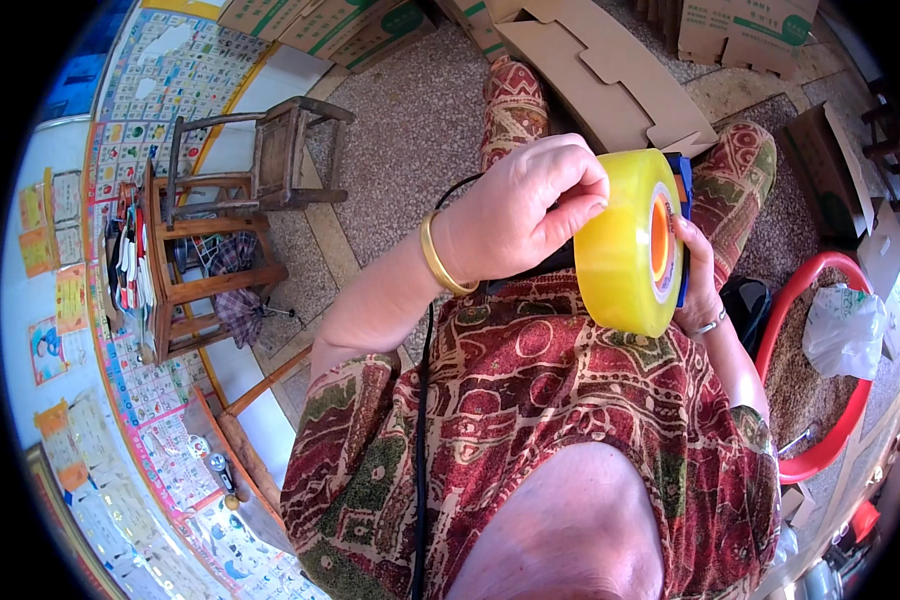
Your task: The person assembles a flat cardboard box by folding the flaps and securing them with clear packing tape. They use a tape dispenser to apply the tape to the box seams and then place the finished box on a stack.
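A thick roll of clear yellowish packing tape [625,245] with an orange core sits on a blue tape dispenser [682,180] above my lap. My left hand [525,205], with a gold bangle on the wrist, rests over the roll's left side, fingertips pinching at the tape's surface. My right hand [698,280], wearing a ring, grips the dispenser from the right; most of it is hidden behind the roll. I wear a red and green patterned dress [540,400].
Flat cardboard pieces [610,80] lie on the speckled floor ahead, with cardboard boxes [320,25] behind. Wooden chairs [220,210] stand at the left by a poster-covered wall. A red basin [820,360] holding grain and a white bag is at the right.
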A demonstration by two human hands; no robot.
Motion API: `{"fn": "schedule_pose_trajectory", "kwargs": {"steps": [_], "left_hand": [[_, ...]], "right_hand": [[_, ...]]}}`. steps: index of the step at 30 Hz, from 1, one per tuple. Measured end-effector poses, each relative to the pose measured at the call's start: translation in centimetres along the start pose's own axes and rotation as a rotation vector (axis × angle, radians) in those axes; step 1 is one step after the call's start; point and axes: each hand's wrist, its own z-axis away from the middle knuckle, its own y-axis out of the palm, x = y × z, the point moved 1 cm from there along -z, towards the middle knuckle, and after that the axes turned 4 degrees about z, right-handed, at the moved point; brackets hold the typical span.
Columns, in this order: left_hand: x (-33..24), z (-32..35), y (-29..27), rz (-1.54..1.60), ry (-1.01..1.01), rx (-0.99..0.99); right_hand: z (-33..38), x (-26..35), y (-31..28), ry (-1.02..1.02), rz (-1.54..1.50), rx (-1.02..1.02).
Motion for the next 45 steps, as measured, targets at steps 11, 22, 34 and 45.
{"fn": "schedule_pose_trajectory", "kwargs": {"steps": [11,22,34,45], "left_hand": [[1.3,-0.5,-0.7,0.732,-0.303,0.079],[1.6,-3.0,-4.1,0.478,-0.111,0.088],[-0.9,-0.2,-3.8,-0.046,0.145,0.132],[-0.8,-0.2,-1.5,-0.197,0.094,-0.021]], "right_hand": [[0.1,0.2,0.0,0.057,-0.009,0.083],[-0.3,0.0,-0.7,0.092,-0.058,0.149],[-0.1,0.0,0.2,0.028,-0.026,0.073],[0.1,0.0,0.3,0.032,-0.024,0.060]]}}
